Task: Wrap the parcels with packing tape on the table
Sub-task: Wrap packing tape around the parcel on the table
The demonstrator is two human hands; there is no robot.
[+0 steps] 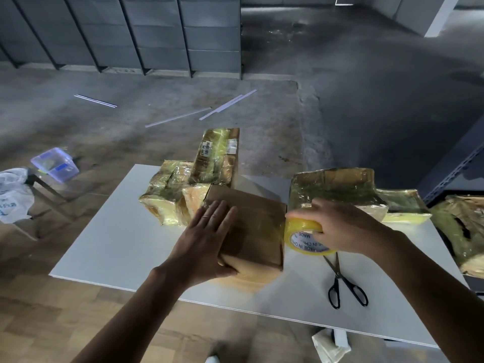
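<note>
Scissors [343, 281] are laid open near the front edge of the white table [117, 244]. Just beyond, at mid-table, the brown parcel [259, 221] is pressed down by the left hand [207, 239], fingers straight and close together. The tape roll [301, 238] is held against its right edge by the right hand [337, 226], fingers curled round it. Wrapped parcels [214, 155] are stacked behind.

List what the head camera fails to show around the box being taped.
Head view:
Loose end of the tape roll: covered by the right hand.
Part of the top of the box: under the left hand.
Label print on the far parcel: too small to read.
Blade tips of the scissors: behind the tape roll.
Right side of the rightmost parcel: cut off by the frame edge.
</note>
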